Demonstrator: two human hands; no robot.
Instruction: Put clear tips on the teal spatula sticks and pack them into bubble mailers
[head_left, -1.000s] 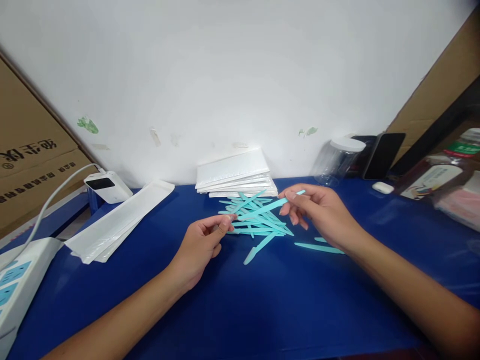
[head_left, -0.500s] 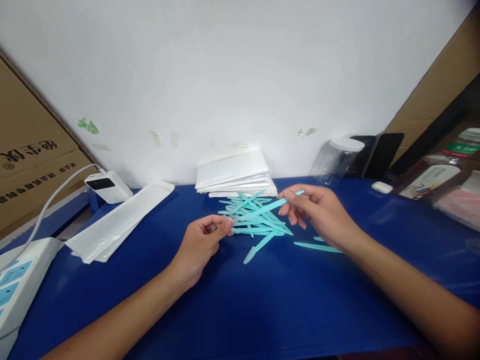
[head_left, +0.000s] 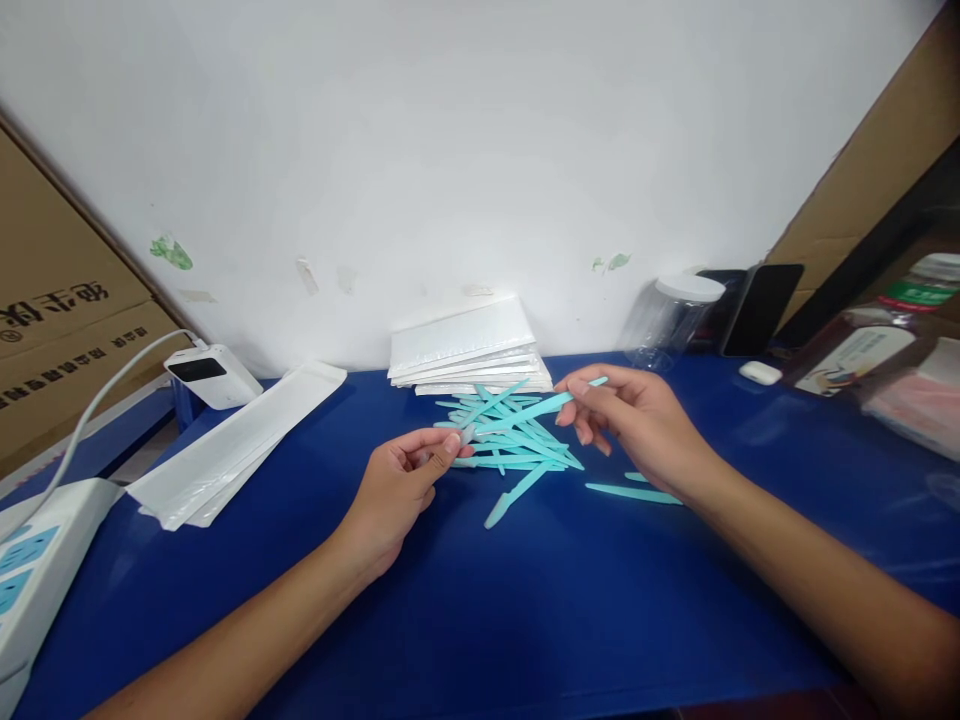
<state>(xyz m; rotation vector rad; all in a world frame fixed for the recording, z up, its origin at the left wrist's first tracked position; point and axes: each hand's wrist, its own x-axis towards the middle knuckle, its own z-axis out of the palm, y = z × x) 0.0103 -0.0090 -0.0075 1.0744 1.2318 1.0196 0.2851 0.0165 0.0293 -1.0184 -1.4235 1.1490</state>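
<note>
Now the right hand (head_left: 637,425) pinches a teal stick (head_left: 529,412) near one end, held slanting above the stick pile (head_left: 510,445) on the blue table (head_left: 525,600). Its other end meets the left hand (head_left: 401,485), whose thumb and forefinger close narrowly on the tip. Behind the pile, a stack of white pouches (head_left: 469,350) leans at the wall. A clear jar (head_left: 667,320) with a white lid stands to the right; whether it holds anything cannot be told.

Slim turquoise stick (head_left: 525,411) — tilted, above turquoise pile (head_left: 510,445)
</note>
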